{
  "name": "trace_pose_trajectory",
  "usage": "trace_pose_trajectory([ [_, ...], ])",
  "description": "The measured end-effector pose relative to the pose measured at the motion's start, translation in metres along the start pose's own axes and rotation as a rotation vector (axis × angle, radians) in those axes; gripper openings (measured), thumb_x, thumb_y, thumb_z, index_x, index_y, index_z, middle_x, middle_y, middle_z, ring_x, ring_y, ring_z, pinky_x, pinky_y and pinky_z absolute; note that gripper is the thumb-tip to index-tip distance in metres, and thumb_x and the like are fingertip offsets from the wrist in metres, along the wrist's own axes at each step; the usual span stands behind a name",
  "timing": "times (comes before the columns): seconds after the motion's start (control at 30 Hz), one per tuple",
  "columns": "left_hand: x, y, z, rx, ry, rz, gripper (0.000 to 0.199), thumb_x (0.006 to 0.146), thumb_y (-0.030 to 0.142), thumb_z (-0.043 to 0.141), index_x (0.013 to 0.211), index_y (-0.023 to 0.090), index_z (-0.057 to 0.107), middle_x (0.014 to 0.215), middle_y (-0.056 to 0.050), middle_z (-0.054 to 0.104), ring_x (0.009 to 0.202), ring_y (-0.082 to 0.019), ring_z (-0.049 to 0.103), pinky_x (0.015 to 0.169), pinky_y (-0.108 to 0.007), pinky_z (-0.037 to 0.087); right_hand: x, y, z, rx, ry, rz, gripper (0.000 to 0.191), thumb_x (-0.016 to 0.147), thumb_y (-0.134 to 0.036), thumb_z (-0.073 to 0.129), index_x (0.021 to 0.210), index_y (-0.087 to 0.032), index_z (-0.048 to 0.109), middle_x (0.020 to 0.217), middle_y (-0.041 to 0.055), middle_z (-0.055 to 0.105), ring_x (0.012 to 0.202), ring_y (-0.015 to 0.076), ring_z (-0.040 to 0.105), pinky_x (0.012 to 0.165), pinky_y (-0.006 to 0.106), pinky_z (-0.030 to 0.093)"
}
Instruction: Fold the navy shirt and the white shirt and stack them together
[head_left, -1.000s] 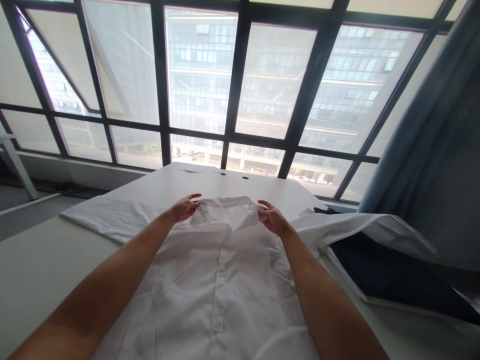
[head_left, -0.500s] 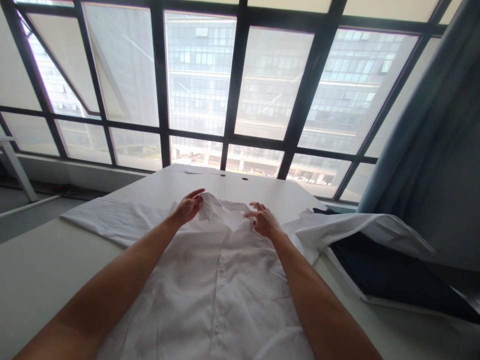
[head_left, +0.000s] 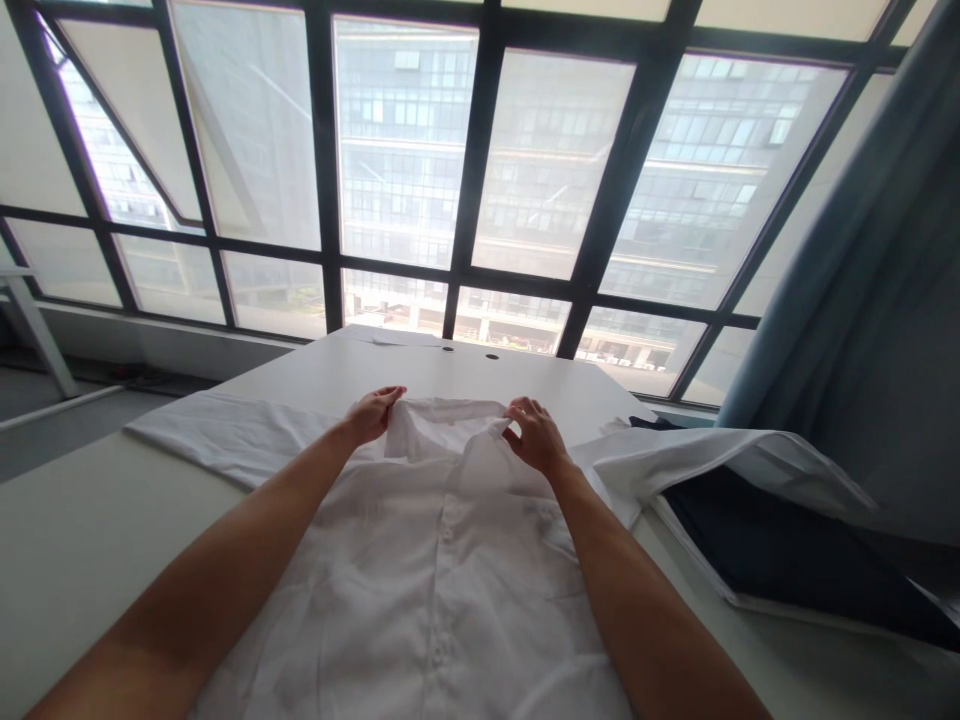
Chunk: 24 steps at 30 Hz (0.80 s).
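A white button-front shirt (head_left: 442,560) lies spread on the white table (head_left: 67,510), its collar away from me and its sleeves out to both sides. My left hand (head_left: 374,413) pinches the left end of the collar. At the collar's right end, my right hand (head_left: 535,432) has its fingers closed on the cloth edge. Between the hands the collar stands raised and stretched. The button placket runs down the middle, between my forearms.
Dark folded cloth (head_left: 802,550) lies on the right, with the right sleeve (head_left: 697,460) partly over it. White paper (head_left: 405,339) and two round holes are at the table's far end. Beyond are windows, with a blue-grey curtain (head_left: 832,250) at right.
The collar has gone from crumpled and folded to raised and stretched between the hands. My right hand has moved slightly right and closed on its edge; my left hand has shifted slightly.
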<state>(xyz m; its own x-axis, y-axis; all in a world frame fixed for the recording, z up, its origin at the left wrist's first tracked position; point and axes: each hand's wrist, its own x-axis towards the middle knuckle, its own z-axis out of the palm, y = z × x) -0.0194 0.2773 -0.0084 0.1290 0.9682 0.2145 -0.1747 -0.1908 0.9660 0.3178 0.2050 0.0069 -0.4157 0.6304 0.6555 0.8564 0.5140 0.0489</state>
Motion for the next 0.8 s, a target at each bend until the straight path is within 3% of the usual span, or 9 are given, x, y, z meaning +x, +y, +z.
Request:
trace_pose_trajectory([
  [0.13, -0.004, 0.002, 0.005, -0.094, 0.027, -0.001, 0.043, 0.083, 0.022, 0.072, 0.124, 0.018, 0.058, 0.08, 0.001, 0.065, 0.07, -0.012, 0.066, 0.077, -0.029, 0.058, 0.002, 0.0, 0.0, 0.063, -0.018, 0.029, 0.013, 0.083, -0.009, 0.071, 0.093, -0.018, 0.07, 0.115, 0.0116, 0.06, 0.104, 0.0284, 0.056, 0.092, 0.04, 0.047],
  [0.2, -0.007, 0.002, 0.009, 0.007, -0.017, 0.043, 0.055, 0.074, 0.014, 0.075, 0.126, 0.018, 0.058, 0.089, -0.002, 0.068, 0.083, -0.016, 0.069, 0.087, -0.035, 0.058, 0.005, -0.003, -0.001, 0.101, -0.028, 0.027, 0.018, 0.079, -0.009, 0.077, 0.092, -0.019, 0.073, 0.117, 0.0101, 0.061, 0.105, 0.028, 0.057, 0.095, 0.042, 0.047],
  [0.37, -0.011, -0.002, 0.011, 0.808, -0.122, 0.336, 0.049, 0.071, 0.004, 0.055, 0.116, 0.015, 0.073, 0.119, -0.012, 0.067, 0.118, -0.026, 0.061, 0.11, -0.04, 0.043, 0.012, -0.02, -0.007, 0.12, -0.109, -0.031, 0.025, 0.075, -0.01, 0.087, 0.093, -0.023, 0.076, 0.121, 0.007, 0.065, 0.114, 0.0291, 0.056, 0.099, 0.044, 0.045],
  [0.47, -0.014, -0.003, 0.006, 1.221, -0.26, 0.275, 0.068, 0.07, 0.002, 0.05, 0.134, 0.02, 0.066, 0.14, -0.013, 0.057, 0.131, -0.029, 0.052, 0.114, -0.043, 0.039, 0.016, -0.03, -0.006, 0.146, -0.125, -0.056, 0.026, 0.077, -0.005, 0.085, 0.095, -0.022, 0.076, 0.116, 0.0068, 0.069, 0.112, 0.0286, 0.059, 0.099, 0.043, 0.044],
  [0.57, -0.019, 0.0, 0.004, 1.497, -0.335, 0.208, 0.087, 0.069, 0.003, 0.053, 0.151, 0.032, 0.048, 0.161, -0.009, 0.035, 0.145, -0.035, 0.034, 0.116, -0.053, 0.034, 0.019, -0.035, -0.003, 0.198, -0.097, -0.032, 0.025, 0.082, -0.001, 0.078, 0.097, -0.02, 0.074, 0.105, 0.0061, 0.072, 0.103, 0.0268, 0.065, 0.098, 0.04, 0.043],
  [0.63, -0.022, 0.002, 0.006, 1.542, -0.312, 0.295, 0.085, 0.075, 0.003, 0.051, 0.154, 0.033, 0.042, 0.167, -0.007, 0.022, 0.151, -0.034, 0.023, 0.119, -0.055, 0.026, 0.021, -0.036, -0.001, 0.244, -0.072, 0.0, 0.023, 0.087, -0.001, 0.072, 0.102, -0.019, 0.072, 0.101, 0.0059, 0.073, 0.097, 0.0257, 0.067, 0.097, 0.038, 0.043],
  [0.7, -0.024, 0.004, 0.01, 1.514, -0.319, 0.417, 0.076, 0.082, 0.007, 0.049, 0.154, 0.03, 0.042, 0.168, -0.007, 0.019, 0.153, -0.03, 0.017, 0.122, -0.055, 0.019, 0.022, -0.036, -0.001, 0.306, -0.048, 0.015, 0.022, 0.092, -0.003, 0.066, 0.107, -0.018, 0.07, 0.103, 0.0058, 0.073, 0.094, 0.0247, 0.068, 0.093, 0.035, 0.044],
  [0.8, -0.024, 0.003, 0.015, 1.449, -0.422, 0.523, 0.058, 0.091, 0.022, 0.055, 0.148, 0.03, 0.049, 0.162, -0.007, 0.035, 0.152, -0.028, 0.024, 0.121, -0.058, 0.013, 0.023, -0.037, -0.004, 0.405, -0.04, 0.019, 0.02, 0.094, -0.005, 0.058, 0.103, -0.019, 0.069, 0.102, 0.0049, 0.072, 0.092, 0.0226, 0.067, 0.083, 0.03, 0.046],
])
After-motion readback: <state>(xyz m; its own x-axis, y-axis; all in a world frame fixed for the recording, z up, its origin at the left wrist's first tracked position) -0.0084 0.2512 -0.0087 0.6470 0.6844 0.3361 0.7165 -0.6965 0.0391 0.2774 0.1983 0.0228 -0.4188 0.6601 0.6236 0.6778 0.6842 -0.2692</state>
